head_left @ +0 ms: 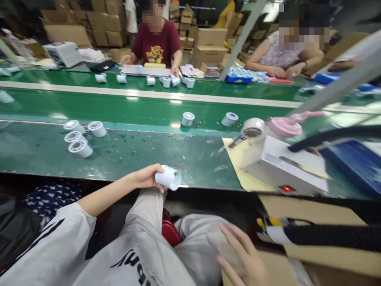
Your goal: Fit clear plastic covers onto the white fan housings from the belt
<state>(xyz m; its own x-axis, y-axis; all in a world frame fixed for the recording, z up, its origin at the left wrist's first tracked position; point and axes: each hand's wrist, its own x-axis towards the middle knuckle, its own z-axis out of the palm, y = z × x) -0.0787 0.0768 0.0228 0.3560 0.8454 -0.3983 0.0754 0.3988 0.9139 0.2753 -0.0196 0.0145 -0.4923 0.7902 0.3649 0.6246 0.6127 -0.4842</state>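
My left hand [151, 176] is closed around a white plastic cylindrical housing [168, 177], held at the near edge of the green bench with its open end tilted toward me. Down at the lower right, over my lap, my right hand [242, 254] has its fingers spread and nothing in it; it is slightly blurred. To the left on the bench, several similar white cylinders [80, 148] stand in a group with round patterned tops. Farther off, two more, a middle one [188, 119] and a right one [229, 119], sit on the green belt, thin wires beside them.
A grey-white box with a red lit switch [285, 188] stands on yellow paper at the right. Near it are a tape roll [253, 129], a pink-lidded container [285, 126] and a blue tray [351, 167]. A black-sleeved tool [327, 236] juts in below. Two co-workers sit across the belt.
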